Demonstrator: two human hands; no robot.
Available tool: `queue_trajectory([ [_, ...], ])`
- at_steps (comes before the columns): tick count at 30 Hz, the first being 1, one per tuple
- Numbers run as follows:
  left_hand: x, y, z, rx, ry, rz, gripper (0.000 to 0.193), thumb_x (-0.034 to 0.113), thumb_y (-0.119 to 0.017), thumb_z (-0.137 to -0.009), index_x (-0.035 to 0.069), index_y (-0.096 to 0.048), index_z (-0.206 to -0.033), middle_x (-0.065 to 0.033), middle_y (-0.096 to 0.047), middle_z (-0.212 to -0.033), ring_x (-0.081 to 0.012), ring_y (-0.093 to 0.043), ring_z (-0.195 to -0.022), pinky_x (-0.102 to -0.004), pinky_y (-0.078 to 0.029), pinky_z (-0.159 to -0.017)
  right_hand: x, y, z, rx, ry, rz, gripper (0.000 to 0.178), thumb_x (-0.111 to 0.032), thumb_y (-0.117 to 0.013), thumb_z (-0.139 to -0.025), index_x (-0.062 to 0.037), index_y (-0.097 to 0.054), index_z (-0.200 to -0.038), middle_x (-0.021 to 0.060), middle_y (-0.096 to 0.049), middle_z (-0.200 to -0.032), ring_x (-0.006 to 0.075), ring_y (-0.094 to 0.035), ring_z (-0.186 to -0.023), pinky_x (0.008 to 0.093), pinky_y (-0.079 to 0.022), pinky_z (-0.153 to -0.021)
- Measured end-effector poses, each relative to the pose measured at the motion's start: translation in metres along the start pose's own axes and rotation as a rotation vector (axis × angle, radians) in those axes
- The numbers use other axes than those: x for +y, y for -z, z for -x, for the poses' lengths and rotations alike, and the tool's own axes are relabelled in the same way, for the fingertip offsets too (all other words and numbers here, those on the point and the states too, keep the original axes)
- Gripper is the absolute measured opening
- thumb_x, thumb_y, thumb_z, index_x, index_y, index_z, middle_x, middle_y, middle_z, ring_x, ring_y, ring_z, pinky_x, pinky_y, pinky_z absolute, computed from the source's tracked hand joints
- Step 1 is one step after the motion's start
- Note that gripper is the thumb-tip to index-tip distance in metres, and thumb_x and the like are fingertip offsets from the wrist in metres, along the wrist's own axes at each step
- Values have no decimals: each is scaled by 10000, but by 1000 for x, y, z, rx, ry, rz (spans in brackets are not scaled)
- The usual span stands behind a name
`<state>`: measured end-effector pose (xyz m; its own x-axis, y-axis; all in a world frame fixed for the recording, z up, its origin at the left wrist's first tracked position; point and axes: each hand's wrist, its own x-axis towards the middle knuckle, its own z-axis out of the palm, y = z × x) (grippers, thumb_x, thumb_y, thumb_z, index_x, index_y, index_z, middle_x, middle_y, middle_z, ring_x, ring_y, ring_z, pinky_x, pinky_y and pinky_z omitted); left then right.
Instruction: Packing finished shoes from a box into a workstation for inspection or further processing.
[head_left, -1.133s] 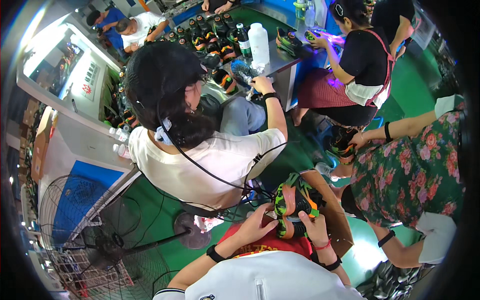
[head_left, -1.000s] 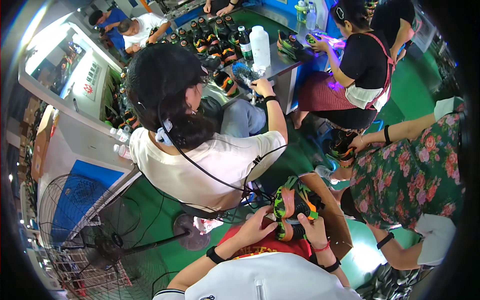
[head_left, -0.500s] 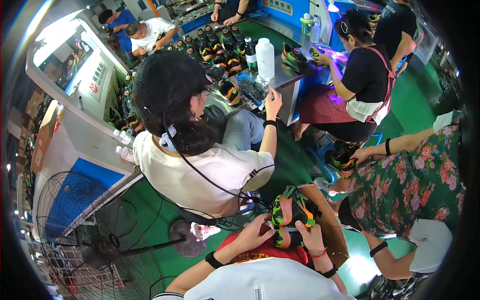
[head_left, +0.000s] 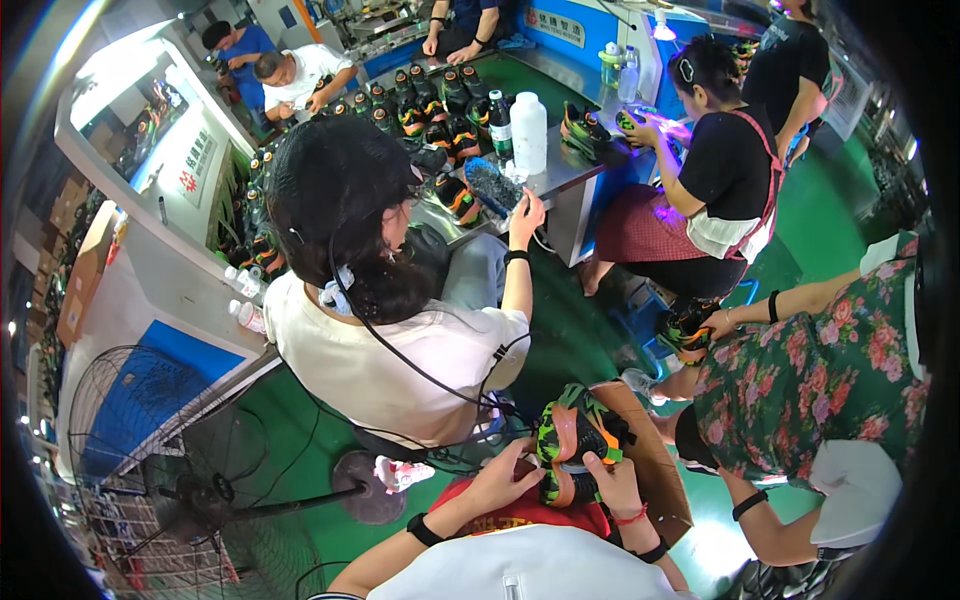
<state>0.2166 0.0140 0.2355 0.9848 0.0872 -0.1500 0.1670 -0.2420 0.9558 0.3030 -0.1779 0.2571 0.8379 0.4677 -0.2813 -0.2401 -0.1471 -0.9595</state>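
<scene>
Over my lap is a sneaker (head_left: 566, 437) with black mesh, bright green patches and orange bands. At its left side my left hand (head_left: 497, 480) grips the edge, with the thumb up and the far fingertips hidden. My right hand (head_left: 615, 482) is closed on the sneaker's right side, thumb on top near an orange tab. The sneaker's underside is hidden, and I cannot tell whether a second one lies against it. A red cloth (head_left: 480, 519) with yellow marks is spread beneath my hands.
A cardboard box (head_left: 655, 450) stands just beyond my right hand. Close ahead sits a co-worker (head_left: 395, 365) with a brush (head_left: 490, 188). A floor fan (head_left: 190, 495) is at left, cables (head_left: 465, 455) hang ahead, and a person in a floral apron (head_left: 810, 375) is at right.
The sneaker has tilted and shifted slightly left between my hands, both still on it. The co-worker ahead has drawn the brush arm back a little.
</scene>
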Motion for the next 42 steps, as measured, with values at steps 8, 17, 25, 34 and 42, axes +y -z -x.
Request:
queue_trajectory([
  [8,-1,0,2,-29,43,-16,475,177,-599,-850,18,-350,-1221,-111,-480,-1154,-187,-555,-1005,-312,-483,-808,8,1,-2,0,11,32,264,-205,-618,-842,28,-607,-965,18,-627,-805,62,-526,-744,245,-448,-659],
  [17,-4,2,7,-29,6,-44,495,221,-599,-849,18,-354,-1228,-140,-480,-1158,-217,-548,-1027,-332,-490,-799,-7,-5,8,-37,82,63,240,-143,-657,-801,18,-614,-973,36,-645,-862,77,-562,-780,246,-463,-694],
  [25,-4,1,10,-57,4,-49,488,245,-592,-853,-7,-375,-1210,-150,-497,-1145,-218,-550,-1007,-328,-481,-785,-7,-7,10,-26,19,25,245,-102,-704,-753,19,-629,-953,30,-651,-871,69,-567,-770,230,-463,-683],
  [34,-18,1,18,-29,-31,-77,467,216,-595,-850,-19,-386,-1194,-148,-520,-1115,-203,-575,-965,-314,-479,-776,1,-13,16,-36,41,51,255,-117,-723,-734,5,-637,-940,17,-652,-846,67,-565,-749,231,-460,-671],
  [42,-9,3,19,-39,10,-115,460,206,-593,-851,-16,-386,-1196,-143,-525,-1112,-198,-588,-942,-306,-486,-768,-2,-12,16,-46,27,113,251,-127,-724,-729,6,-640,-924,17,-651,-827,66,-561,-737,235,-458,-660],
])
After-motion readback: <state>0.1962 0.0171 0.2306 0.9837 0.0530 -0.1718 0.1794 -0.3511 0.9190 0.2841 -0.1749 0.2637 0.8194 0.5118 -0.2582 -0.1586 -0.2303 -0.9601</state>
